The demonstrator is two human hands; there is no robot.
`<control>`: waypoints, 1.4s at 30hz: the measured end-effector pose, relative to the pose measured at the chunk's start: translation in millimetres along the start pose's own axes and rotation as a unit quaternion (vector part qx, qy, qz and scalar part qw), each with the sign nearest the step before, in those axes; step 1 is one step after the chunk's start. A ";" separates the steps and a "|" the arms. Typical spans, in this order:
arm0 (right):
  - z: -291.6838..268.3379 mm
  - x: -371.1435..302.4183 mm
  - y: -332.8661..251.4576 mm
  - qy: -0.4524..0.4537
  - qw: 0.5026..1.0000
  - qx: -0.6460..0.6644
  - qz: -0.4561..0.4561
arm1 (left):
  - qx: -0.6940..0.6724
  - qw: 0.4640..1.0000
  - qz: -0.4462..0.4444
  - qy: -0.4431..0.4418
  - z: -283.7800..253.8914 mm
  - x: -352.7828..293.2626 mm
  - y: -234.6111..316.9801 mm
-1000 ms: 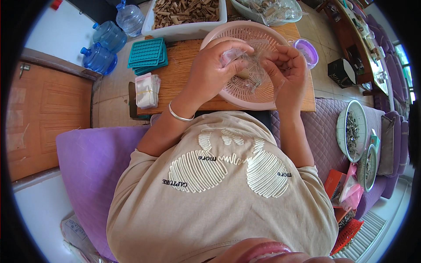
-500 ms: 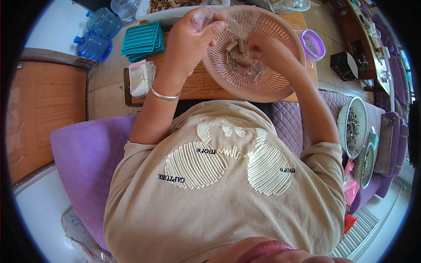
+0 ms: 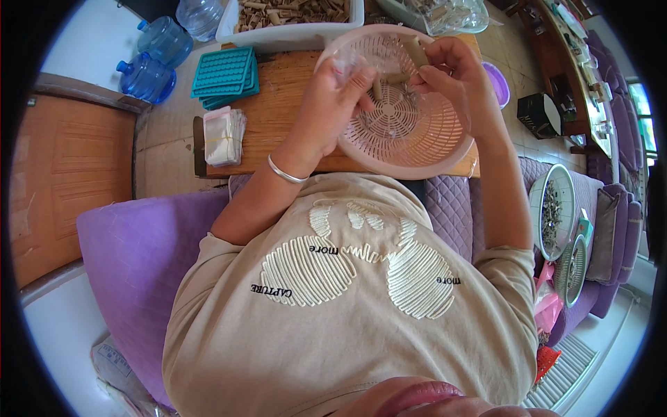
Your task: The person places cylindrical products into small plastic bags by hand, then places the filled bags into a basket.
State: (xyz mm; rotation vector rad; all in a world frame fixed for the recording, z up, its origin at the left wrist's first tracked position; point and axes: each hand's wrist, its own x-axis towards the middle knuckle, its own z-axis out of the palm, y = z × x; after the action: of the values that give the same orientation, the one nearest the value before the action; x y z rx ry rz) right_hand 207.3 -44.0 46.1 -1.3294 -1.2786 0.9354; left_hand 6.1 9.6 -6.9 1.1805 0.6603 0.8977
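Observation:
My left hand (image 3: 342,94) is closed, thumb against fingers, on a clear plastic bag (image 3: 353,61) above the left side of a pink slotted basket (image 3: 434,149). Crinkled film spreads from it toward the basket's far side. Over the right side, my right hand (image 3: 455,83) pinches a short brown tube (image 3: 414,51) at its fingertips. Other brown tubes (image 3: 397,78) show between the hands; whether they lie in the basket or inside the film I cannot tell. The basket's round slotted bottom is visible nearer to me.
A white bin (image 3: 292,31) full of brown pieces stands behind, beside a clear container (image 3: 455,17). Teal trays (image 3: 224,73) and a banded stack of clear bags (image 3: 224,137) lie on the wooden table's left. A purple tub (image 3: 496,85) stands right; bowls (image 3: 556,212) rest on the sofa.
My right hand has come up from inside the basket and now has a tube at its fingertips. My left hand has moved right and nearer, closer to the right hand, still with the bag.

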 end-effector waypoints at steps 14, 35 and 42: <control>20.3 -35.1 19.8 0.107 0.985 0.104 -0.091 | -0.132 0.991 -0.005 -0.008 24.4 1.1 1.7; 29.6 -56.1 -9.7 0.190 0.967 -0.011 -0.171 | 0.539 0.798 0.261 -0.065 18.1 0.9 18.1; 26.4 -51.8 -35.1 0.163 0.950 -0.237 -0.122 | 0.579 0.747 0.324 -0.034 19.9 -3.0 20.4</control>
State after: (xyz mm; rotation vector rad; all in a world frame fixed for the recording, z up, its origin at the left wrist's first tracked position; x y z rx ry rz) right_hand 168.0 -94.0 69.9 -1.5657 -1.4118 0.2200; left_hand 16.1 -0.2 18.0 2.6842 0.7688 0.9924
